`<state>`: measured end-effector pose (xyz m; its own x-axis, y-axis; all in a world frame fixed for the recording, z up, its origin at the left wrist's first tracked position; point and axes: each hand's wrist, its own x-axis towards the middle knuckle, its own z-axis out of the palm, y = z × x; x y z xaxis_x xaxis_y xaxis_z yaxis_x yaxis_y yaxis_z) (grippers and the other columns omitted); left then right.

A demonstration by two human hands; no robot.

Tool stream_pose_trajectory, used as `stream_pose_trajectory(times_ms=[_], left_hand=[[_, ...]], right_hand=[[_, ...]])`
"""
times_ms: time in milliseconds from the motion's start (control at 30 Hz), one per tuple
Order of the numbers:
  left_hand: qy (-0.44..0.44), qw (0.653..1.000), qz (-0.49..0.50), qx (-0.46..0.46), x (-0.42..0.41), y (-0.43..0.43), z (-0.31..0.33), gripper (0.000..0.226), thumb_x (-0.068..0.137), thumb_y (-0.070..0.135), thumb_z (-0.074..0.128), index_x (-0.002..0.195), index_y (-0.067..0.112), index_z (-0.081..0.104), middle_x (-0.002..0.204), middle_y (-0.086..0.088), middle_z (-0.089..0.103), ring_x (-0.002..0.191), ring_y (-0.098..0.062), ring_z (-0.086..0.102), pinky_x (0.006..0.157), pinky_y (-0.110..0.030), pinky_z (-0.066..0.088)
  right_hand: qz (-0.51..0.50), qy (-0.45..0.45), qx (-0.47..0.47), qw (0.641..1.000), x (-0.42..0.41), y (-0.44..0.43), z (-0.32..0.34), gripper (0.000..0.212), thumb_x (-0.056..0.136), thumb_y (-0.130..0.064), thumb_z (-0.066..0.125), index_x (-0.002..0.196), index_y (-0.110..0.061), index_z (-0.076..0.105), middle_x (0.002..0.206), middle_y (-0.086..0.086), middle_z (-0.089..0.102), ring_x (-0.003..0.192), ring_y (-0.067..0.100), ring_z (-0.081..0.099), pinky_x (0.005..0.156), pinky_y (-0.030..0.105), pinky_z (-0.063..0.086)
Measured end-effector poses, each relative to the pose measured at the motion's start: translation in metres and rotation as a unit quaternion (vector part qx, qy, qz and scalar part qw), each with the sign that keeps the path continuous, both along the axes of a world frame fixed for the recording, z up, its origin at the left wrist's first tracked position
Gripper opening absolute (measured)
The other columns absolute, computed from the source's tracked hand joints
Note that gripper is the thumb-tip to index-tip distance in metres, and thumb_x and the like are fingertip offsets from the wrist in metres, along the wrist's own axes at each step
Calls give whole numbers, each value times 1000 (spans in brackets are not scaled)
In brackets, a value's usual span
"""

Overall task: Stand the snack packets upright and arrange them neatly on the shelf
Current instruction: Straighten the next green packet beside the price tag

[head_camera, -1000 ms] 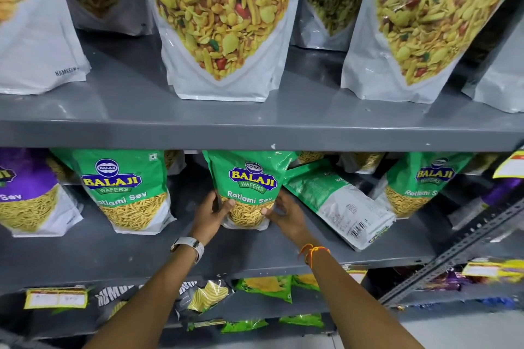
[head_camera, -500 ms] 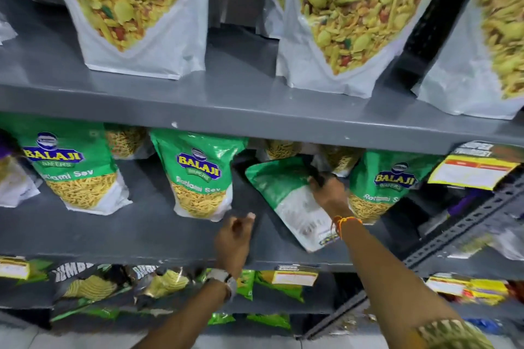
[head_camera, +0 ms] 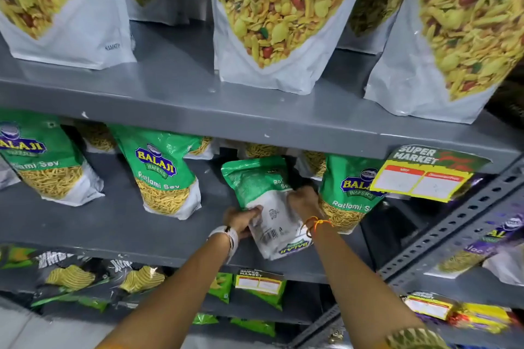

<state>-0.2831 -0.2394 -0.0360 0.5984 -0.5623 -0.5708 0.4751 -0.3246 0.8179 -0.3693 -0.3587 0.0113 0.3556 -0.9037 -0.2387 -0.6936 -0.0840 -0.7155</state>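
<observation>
A green and white Ratlami Sev packet [head_camera: 262, 201] lies tilted on the middle grey shelf [head_camera: 113, 224], its back side with the barcode facing me. My left hand [head_camera: 241, 219] grips its left edge and my right hand [head_camera: 304, 201] grips its right side. Three more green Ratlami Sev packets stand upright on the same shelf: one at the far left [head_camera: 45, 167], one left of my hands [head_camera: 164, 176] and one to the right [head_camera: 348, 195]. Further packets stand behind them, mostly hidden.
Large white mixture pouches [head_camera: 272, 14] stand on the upper shelf [head_camera: 226, 113]. A yellow price tag [head_camera: 422, 177] hangs from that shelf's edge at the right. Chips bags [head_camera: 71, 278] lie on the lower shelf. A perforated metal upright [head_camera: 453, 229] slants at the right.
My left hand has left the upright packet it was holding and joined my right hand on the tilted packet, which now sits more upright. The view has shifted right.
</observation>
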Motion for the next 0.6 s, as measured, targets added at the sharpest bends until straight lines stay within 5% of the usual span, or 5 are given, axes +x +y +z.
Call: stream_pose_trajectory(times_ms=[100, 233, 333, 433, 600], left_hand=[[-73, 997, 28, -18, 3, 6, -4, 34, 73, 19, 76, 51, 16, 51, 34, 6, 51, 47, -18, 52, 47, -20, 44], [-181, 979, 53, -74, 22, 12, 4, 42, 56, 25, 80, 48, 19, 39, 50, 2, 46, 59, -16, 45, 59, -28, 37], [-264, 959, 20, -104, 39, 10, 26, 21, 72, 6, 73, 67, 19, 58, 69, 2, 63, 67, -15, 56, 66, -31, 44], [-279, 949, -22, -143, 54, 9, 36, 21, 76, -8, 65, 85, 8, 57, 86, -4, 64, 71, -5, 63, 66, -15, 51], [-287, 944, -93, -132, 75, 11, 22, 34, 78, -21, 51, 81, 13, 51, 85, 0, 60, 78, -6, 60, 67, -6, 48]], right_hand=[[-21, -50, 15, 998, -7, 5, -5, 28, 84, -12, 53, 106, 5, 60, 114, 24, 64, 107, 36, 58, 92, 39, 45], [-48, -201, 29, 978, -2, 12, 0, 11, 78, -1, 59, 82, 1, 69, 86, 15, 68, 76, 22, 57, 77, 31, 45], [-91, -343, 48, 934, 4, 16, 9, 37, 70, 21, 57, 56, -12, 57, 69, 5, 61, 64, 12, 53, 73, 28, 48], [-70, -394, 29, 916, -2, 22, 8, 40, 70, 25, 57, 57, -13, 52, 58, -2, 55, 53, -4, 54, 57, 6, 47], [-45, -401, 24, 915, -10, 32, -24, 39, 72, 25, 56, 62, -12, 48, 43, -15, 58, 46, -7, 49, 51, 7, 43]])
